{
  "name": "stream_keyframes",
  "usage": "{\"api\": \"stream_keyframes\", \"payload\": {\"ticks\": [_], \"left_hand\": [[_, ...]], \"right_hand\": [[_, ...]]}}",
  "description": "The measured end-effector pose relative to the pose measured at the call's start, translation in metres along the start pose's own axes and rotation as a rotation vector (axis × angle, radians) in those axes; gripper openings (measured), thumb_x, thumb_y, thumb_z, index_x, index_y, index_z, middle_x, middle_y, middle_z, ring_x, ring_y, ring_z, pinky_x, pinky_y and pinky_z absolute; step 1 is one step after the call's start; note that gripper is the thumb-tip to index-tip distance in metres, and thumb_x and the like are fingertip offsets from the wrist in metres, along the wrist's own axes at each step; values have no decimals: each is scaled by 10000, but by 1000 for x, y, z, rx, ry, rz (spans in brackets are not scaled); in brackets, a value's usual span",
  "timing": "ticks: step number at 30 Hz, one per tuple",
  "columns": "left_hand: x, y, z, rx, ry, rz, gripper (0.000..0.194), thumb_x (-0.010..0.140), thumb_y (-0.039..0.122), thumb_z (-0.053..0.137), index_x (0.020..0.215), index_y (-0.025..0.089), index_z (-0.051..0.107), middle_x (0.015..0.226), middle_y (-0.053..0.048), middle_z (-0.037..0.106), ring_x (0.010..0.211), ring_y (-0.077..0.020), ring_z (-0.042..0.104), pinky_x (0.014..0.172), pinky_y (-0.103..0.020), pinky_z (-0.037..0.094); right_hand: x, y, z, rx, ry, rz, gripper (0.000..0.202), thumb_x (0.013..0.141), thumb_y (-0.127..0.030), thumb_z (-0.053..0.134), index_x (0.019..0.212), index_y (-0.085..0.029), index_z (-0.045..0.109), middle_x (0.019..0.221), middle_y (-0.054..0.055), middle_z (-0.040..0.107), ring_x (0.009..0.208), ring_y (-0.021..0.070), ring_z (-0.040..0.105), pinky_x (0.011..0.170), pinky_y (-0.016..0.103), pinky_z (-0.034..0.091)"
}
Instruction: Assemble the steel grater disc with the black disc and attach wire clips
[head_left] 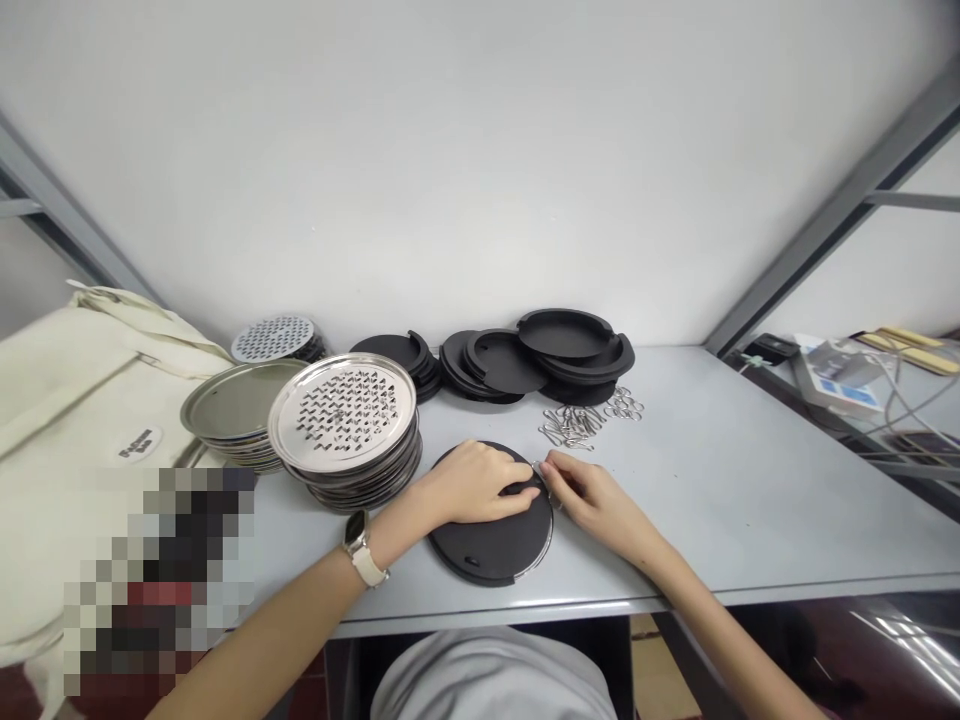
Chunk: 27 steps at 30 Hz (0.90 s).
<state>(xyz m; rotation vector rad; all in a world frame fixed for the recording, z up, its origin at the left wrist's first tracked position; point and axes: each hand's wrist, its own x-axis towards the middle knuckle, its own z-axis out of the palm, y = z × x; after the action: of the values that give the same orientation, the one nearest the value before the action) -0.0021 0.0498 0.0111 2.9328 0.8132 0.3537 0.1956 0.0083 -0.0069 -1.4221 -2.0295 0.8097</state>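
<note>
A round black disc (pixel 491 545) lies flat near the front edge of the table, with a silvery metal rim showing along its right side and a small slot near its front. Across its top rests my left hand (pixel 484 485), palm down with fingers stretched toward the right edge. My right hand (pixel 585 490) is closed in a pinch at the disc's upper right edge. A small bit of bent metal wire (pixel 535 466) shows at its fingertips, mostly hidden. Just behind lies a loose pile of metal wire hooks (pixel 574 427).
To the left stand a stack of round metal grater plates (pixel 341 415), an olive-toned stack of plates (pixel 240 400) and another grater plate (pixel 274 338). Black round covers (pixel 510 360) are piled along the wall. A cream bag (pixel 82 380) sits far left; boxes and cables (pixel 840 375) lie right.
</note>
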Motion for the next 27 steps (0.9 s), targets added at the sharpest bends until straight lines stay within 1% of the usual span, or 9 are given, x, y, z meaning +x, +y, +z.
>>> {"api": "stream_keyframes", "payload": {"ticks": [4,8,16,19,24,27], "left_hand": [[0,1,0,-12,-6,-8,274,928,385,450,898,208,657,796,-16,688,720,-170,639,583,-273,338],[0,1,-1,-29,-15,-23,281,929,390,447,899,209,661,808,-14,697,737,-173,643,583,-273,336],[0,0,-1,-37,-12,-43,287,920,411,461,865,211,659,803,-5,700,728,-164,641,542,-270,274],[0,0,0,-45,-7,-51,295,918,423,461,849,212,655,790,0,698,718,-161,637,543,-269,268],[1,0,0,-64,-9,-61,305,922,425,456,841,216,662,782,4,698,709,-155,634,542,-270,274],[0,0,0,-65,-10,-60,308,924,425,451,864,218,672,791,-5,701,716,-160,635,543,-264,280]], "right_hand": [[1,-2,0,-47,-36,-16,317,980,-340,325,689,-214,332,586,-53,381,545,121,388,551,247,295],[0,-1,-3,-72,-72,-41,317,983,-331,312,687,-217,318,589,-51,384,546,125,394,558,249,305],[-1,4,-3,-106,-100,-55,307,985,-329,301,699,-220,330,587,-53,381,537,127,388,553,249,300],[-2,3,-3,-112,-98,-55,315,984,-327,302,689,-219,325,581,-51,384,535,127,397,552,248,302],[-3,-3,1,-138,-33,-7,309,977,-314,301,684,-223,335,578,-39,428,524,135,425,546,255,309],[-4,-6,2,-152,-31,1,304,975,-319,299,689,-227,344,580,-31,449,525,145,438,549,259,313]]}}
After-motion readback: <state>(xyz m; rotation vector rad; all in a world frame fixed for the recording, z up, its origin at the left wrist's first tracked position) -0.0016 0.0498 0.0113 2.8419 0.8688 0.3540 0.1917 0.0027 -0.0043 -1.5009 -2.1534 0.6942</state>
